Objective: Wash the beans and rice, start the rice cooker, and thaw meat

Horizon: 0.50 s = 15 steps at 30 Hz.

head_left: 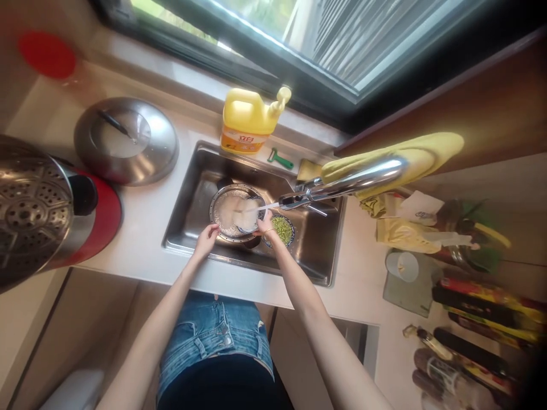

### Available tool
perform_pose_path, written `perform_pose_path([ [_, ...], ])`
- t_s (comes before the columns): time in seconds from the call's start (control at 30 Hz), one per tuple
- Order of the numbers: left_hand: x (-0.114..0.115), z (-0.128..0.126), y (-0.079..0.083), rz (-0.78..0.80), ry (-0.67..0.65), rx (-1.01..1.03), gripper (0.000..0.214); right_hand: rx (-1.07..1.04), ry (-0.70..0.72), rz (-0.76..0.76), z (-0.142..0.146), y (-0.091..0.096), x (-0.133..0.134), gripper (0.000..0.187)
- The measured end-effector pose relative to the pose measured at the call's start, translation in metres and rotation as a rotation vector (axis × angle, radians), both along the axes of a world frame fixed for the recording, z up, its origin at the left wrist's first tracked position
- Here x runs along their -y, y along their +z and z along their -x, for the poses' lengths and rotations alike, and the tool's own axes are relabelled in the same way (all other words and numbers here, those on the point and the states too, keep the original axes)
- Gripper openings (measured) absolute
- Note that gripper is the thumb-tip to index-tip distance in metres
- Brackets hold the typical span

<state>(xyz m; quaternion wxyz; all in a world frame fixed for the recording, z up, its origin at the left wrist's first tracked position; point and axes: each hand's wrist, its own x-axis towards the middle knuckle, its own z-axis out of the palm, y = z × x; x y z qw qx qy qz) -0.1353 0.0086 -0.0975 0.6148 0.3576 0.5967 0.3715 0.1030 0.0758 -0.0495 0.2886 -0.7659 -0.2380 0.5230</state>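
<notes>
In the sink, a round perforated metal colander [224,225] holds a whitish, cloudy mass that I cannot name. My left hand [208,238] has its fingers closed on the colander's near-left rim. Over the colander's right side, my right hand [265,224] grips a blue-patterned bowl [249,230], which seems tilted, with whitish contents. A stream of water [258,208] runs from the faucet [299,197] into this bowl. Just right of my right hand, a second patterned bowl holds chopped green pieces [282,229]; my wrist partly covers it.
Behind the metal sink [318,267] stand a yellow detergent jug [245,122] and a green peeler [281,159]. On the left are a large lid [128,142] and a steamer pot [32,210]. A yellow cloth [427,154] hangs by the faucet; packages [482,302] crowd the right counter.
</notes>
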Motion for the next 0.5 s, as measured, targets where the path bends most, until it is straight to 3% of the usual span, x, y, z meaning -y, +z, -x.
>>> perform_pose_path([
  [0.27, 0.006, 0.004, -0.013, 0.012, 0.001, -0.009, 0.028, 0.051, -0.001, 0.124, 0.004, 0.006, -0.006, 0.091],
  [0.5, 0.003, 0.007, -0.012, 0.018, -0.002, -0.018, 0.027, -0.117, 0.012, 0.178, 0.0, 0.011, -0.009, 0.084],
])
